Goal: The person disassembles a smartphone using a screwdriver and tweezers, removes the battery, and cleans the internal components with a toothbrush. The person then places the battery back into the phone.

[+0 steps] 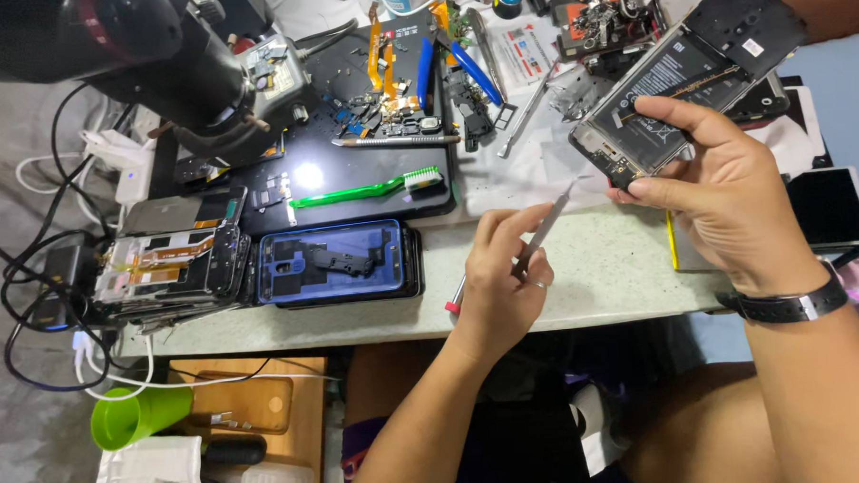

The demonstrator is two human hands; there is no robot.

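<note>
Opened smartphone (676, 80) with back cover removed, held tilted above the right part of the pale speckled worktop (602, 274); dark battery exposed, small white rectangular label near the upper corner. Right hand (723, 193): fingers (668, 109) closed around the lower edge of the phone, thumb beneath; black wristband at the wrist. Left hand (502, 277): fingers curled shut on a slim metal tool (539, 238) with a red end, tip raised toward the phone's lower corner, just short of it; contact not discernible.

Packages and labels: white card with red markings (521, 55) lying flat at upper centre, among loose parts. Blue-capped bottle, upper edge, mostly cut off.

Containers: black mat (370, 167) carrying orange flex cables, small boards, screws, blue-handled tweezers (471, 70) and a green toothbrush (366, 188). Blue-framed phone housing (340, 264) on a stack at the worktop's front edge, beside further stripped phones (169, 265). Green plastic cup (136, 416) on its side below, next to a wooden box (254, 400); clear plastic tubs at lower left, contents unclear.
</note>
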